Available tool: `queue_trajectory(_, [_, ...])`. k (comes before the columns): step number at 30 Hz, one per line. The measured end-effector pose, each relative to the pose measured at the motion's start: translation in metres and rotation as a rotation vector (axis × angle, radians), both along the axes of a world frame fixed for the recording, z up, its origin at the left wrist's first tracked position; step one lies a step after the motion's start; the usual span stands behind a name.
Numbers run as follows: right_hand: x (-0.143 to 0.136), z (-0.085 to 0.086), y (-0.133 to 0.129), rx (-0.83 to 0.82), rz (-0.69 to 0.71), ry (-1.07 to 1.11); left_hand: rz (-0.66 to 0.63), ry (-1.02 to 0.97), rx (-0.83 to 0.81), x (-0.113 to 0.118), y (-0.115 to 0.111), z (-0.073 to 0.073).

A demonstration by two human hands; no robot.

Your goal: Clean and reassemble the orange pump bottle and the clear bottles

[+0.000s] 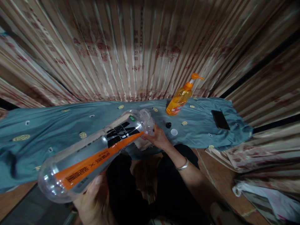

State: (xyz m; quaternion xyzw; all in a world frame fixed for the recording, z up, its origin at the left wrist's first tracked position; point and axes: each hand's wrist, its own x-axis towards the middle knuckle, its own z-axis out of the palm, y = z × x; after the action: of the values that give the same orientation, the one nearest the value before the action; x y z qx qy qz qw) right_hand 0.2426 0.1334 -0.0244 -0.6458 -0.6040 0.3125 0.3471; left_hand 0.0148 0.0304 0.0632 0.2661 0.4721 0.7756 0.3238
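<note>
- Blue-green cloth [58, 120] lies wrinkled in a long strip under and beyond the hands.
- Nearest, the left hand [91, 197] curls under the large clear bottle [100, 147] towards its base; the thumb shows, the other fingers are mostly hidden.
- That bottle is held tilted above the cloth, neck up to the right; it appears empty.
- At the neck, the right hand [158, 136] has its fingers bent closed around a clear plastic piece [149, 123]. Whether this is joined to the neck cannot be told.
- So far, picking up is done; setting down is not.
- Beyond the wrist, a white disc [173, 132] and a black cap [168, 125] lie loose, perhaps from something already opened.
- Further right rests a phone [220, 120].
- Farther back stands an orange pump bottle [179, 100], its pump on, before the curtain [117, 62].
</note>
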Motion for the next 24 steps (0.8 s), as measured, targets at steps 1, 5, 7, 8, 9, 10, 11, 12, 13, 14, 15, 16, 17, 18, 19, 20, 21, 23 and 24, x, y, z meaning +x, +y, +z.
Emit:
queue_trajectory(1, [0.000,0.000,0.000,0.000,0.001,0.002,0.001,-0.002,-0.006,-0.001,-0.002,-0.002])
queue_trajectory(5, [0.000,0.001,-0.001,0.003,-0.001,0.008,-0.017,-0.031,-0.049,-0.006,-0.010,-0.012])
queue_trajectory(7, [-0.001,0.001,-0.001,-0.006,-0.005,0.009,-0.020,-0.044,-0.085,-0.008,-0.011,-0.015])
queue_trajectory(8, [-0.001,0.002,-0.001,-0.012,-0.010,0.009,-0.012,-0.042,-0.095,-0.008,-0.011,-0.015])
queue_trajectory(9, [-0.001,0.003,-0.002,-0.017,-0.015,0.009,-0.003,-0.033,-0.095,-0.008,-0.011,-0.016])
queue_trajectory(10, [-0.001,0.003,-0.002,-0.019,-0.019,0.008,0.003,-0.018,-0.089,-0.008,-0.011,-0.016])
queue_trajectory(11, [-0.001,0.004,-0.002,-0.020,-0.019,0.006,0.006,-0.004,-0.083,-0.008,-0.011,-0.017])
queue_trajectory(12, [-0.001,0.004,-0.002,-0.020,-0.015,0.002,-0.002,0.001,-0.084,-0.007,-0.011,-0.017])
queue_trajectory(13, [-0.001,0.005,-0.002,-0.018,-0.009,0.000,-0.005,-0.006,-0.083,-0.007,-0.011,-0.018])
queue_trajectory(14, [-0.001,0.005,-0.002,-0.013,-0.003,-0.003,-0.010,-0.019,-0.079,-0.007,-0.011,-0.019])
queue_trajectory(15, [-0.001,0.005,-0.002,-0.007,0.002,-0.006,-0.014,-0.034,-0.071,-0.007,-0.011,-0.020])
queue_trajectory(16, [-0.001,0.004,-0.002,-0.002,0.004,-0.007,-0.011,-0.044,-0.053,-0.007,-0.011,-0.020])
queue_trajectory(17, [0.000,0.004,-0.002,0.003,0.005,-0.008,-0.019,-0.045,-0.033,-0.007,-0.010,-0.020])
queue_trajectory(18, [0.000,0.004,-0.002,0.007,0.006,-0.007,-0.030,-0.037,-0.013,-0.007,-0.010,-0.020])
queue_trajectory(19, [0.000,0.003,-0.002,0.011,0.007,-0.007,-0.040,-0.027,0.003,-0.007,-0.009,-0.020])
queue_trajectory(20, [0.000,0.003,-0.002,0.011,0.006,-0.008,-0.054,-0.024,0.008,-0.007,-0.009,-0.020])
queue_trajectory(21, [0.000,0.002,-0.002,0.010,0.003,-0.009,-0.054,-0.027,0.012,-0.008,-0.009,-0.019])
queue_trajectory(23, [0.000,0.001,-0.002,0.003,-0.006,-0.012,-0.061,-0.034,0.013,-0.008,-0.008,-0.019])
queue_trajectory(24, [0.000,0.001,-0.002,0.002,-0.007,-0.011,-0.058,-0.036,0.013,-0.008,-0.008,-0.019])
